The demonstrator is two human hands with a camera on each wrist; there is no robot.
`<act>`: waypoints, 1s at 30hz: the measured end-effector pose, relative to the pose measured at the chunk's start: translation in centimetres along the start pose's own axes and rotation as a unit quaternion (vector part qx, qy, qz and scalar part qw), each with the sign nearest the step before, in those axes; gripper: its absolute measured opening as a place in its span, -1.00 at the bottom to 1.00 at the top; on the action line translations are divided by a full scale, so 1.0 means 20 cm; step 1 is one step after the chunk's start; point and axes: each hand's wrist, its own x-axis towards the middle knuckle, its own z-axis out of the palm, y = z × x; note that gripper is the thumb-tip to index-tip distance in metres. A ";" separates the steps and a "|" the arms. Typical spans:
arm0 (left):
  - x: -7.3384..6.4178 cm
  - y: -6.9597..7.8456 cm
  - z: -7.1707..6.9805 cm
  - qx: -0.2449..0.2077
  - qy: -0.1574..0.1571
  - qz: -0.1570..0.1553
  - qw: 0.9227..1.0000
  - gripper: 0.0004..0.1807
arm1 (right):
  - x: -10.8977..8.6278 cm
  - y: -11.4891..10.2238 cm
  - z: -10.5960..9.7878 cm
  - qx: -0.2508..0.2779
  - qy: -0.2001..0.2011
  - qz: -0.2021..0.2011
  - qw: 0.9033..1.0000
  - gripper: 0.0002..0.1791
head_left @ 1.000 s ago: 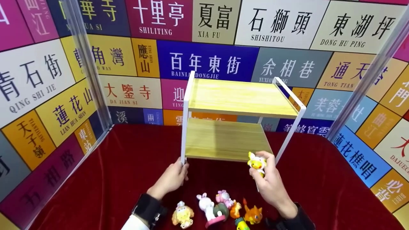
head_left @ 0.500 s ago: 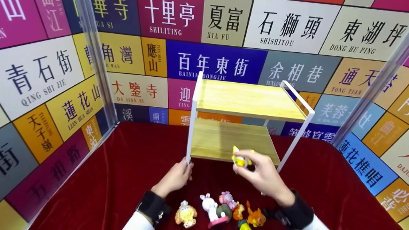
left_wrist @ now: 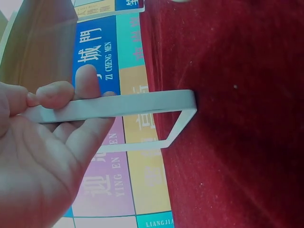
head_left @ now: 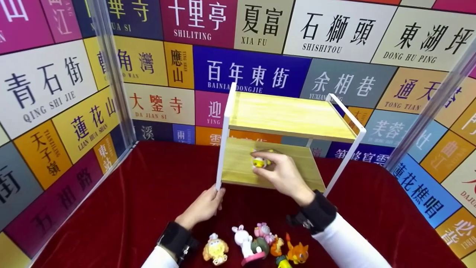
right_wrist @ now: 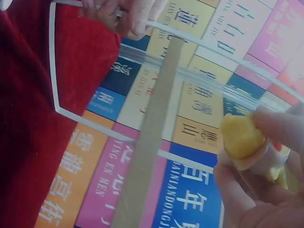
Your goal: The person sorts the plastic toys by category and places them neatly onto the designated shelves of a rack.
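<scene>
Two shelves [head_left: 290, 115] leave open room beside the right hand [head_left: 283, 172] pinching a yellow figurine [head_left: 259, 162]; left hand [head_left: 201, 207] grips an edge post [head_left: 222, 152].

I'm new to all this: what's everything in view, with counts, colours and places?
Two-tier shelf: 1, white frame, yellowish wood-look boards, centre
Held figurine: 1, yellow and white, in the right grip
Big-eared figurine: 1, tan and yellow, front, leftmost
Rabbit figurine: 1, white, pink base, front centre
Rounded object: 1, grey-green, beside the rabbit
Small figurine: 1, pink, behind the rounded object
Smaller figurine: 1, orange, right of the rounded object
Tailed figurine: 1, orange, rightmost
Cut-off toy: 1, yellow and green, bottom edge
Cloth: 1, dark red, underneath
Sign panels: many, multicoloured, surrounding walls
Wristbands: 2, black, on the wrists
Sleeves: 2, white, on the forearms
Left grip: 1, bare hand, holding the shelf's left post
Right grip: 1, bare hand, before the lower board
</scene>
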 end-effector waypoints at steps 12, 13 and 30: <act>0.00 -0.01 0.00 -0.023 -0.019 -0.005 1.000 -0.72 | 0.10 0.02 0.14 0.030 -0.059 0.023 0.998 -0.54; 0.00 -0.01 0.00 -0.024 -0.019 -0.006 0.999 -0.72 | 0.10 0.02 0.15 0.026 -0.061 0.023 0.998 -0.54; 0.00 0.00 -0.02 -0.013 -0.017 0.005 1.000 -0.74 | 0.13 0.02 0.21 0.052 -0.056 0.037 0.996 -0.58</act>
